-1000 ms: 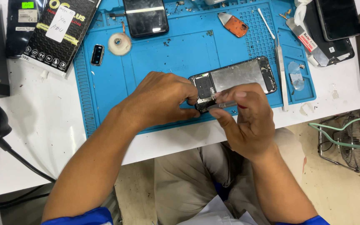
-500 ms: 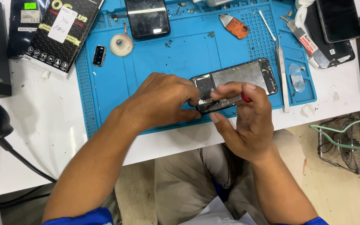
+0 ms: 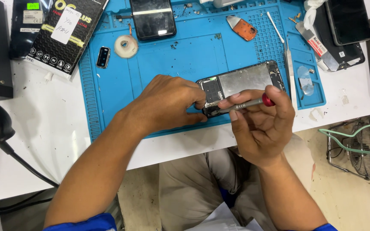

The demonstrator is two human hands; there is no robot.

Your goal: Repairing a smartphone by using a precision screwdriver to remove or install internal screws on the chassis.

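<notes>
Head view: left hand (image 3: 168,105) steadies an opened phone (image 3: 243,83) near the blue mat's (image 3: 120,85) front edge on the bench (image 3: 43,128); right hand (image 3: 260,124) grips a red-capped screwdriver (image 3: 247,104) against it.

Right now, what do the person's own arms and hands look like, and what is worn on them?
Both hands, the left hand and the right hand, are bare: no gloves, rings, watch or wristbands show. The forearms are uncovered too. Short bright blue sleeves show only at the bottom edge of the view, near the upper arms. No markings are visible.
</notes>
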